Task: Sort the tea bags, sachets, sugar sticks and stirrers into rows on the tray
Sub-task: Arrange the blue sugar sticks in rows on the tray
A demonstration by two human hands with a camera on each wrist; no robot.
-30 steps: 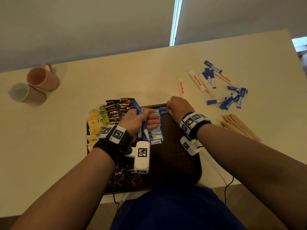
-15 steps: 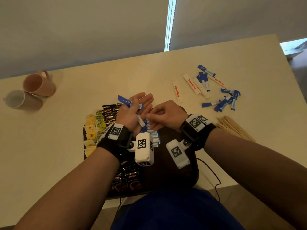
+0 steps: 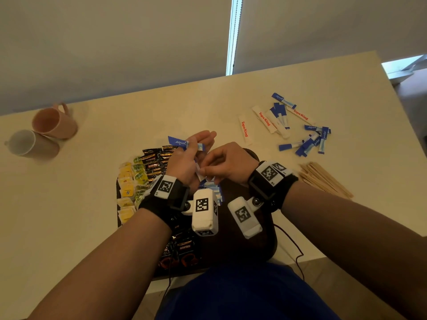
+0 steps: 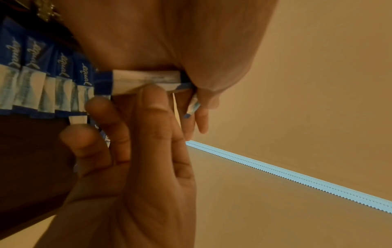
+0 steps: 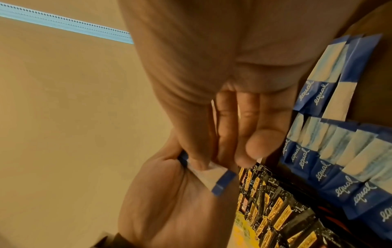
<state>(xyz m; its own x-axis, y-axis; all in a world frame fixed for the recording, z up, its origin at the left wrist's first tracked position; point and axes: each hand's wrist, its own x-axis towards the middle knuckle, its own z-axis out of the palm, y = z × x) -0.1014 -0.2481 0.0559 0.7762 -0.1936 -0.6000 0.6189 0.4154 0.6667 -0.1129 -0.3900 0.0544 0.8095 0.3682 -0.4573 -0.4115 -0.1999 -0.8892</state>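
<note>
Over the dark tray [image 3: 262, 247] my left hand [image 3: 196, 146] is raised, its thumb holding blue "equal" sugar sticks [image 3: 179, 142] against straight fingers. My right hand [image 3: 208, 174] pinches the white end of one of those sticks [image 5: 214, 176], which also shows in the left wrist view as a blue-tipped stick [image 4: 146, 78] under the palm. On the tray lie a row of blue sticks [image 3: 212, 188], black coffee sachets [image 3: 154, 160] and yellow tea bags [image 3: 126, 181]. The hands and wrist cameras hide the tray's middle.
Loose blue sticks [image 3: 309, 142] and white "Tapa King" sticks [image 3: 264, 118] lie scattered on the table at the far right. A bundle of wooden stirrers [image 3: 323, 179] lies right of the tray. A pink mug [image 3: 54, 122] and a grey mug [image 3: 27, 143] stand far left.
Both hands have lifted off the tray's row of blue sticks. The left hand turned and spread its fingers with sticks in it, and the right hand came over to pinch one.
</note>
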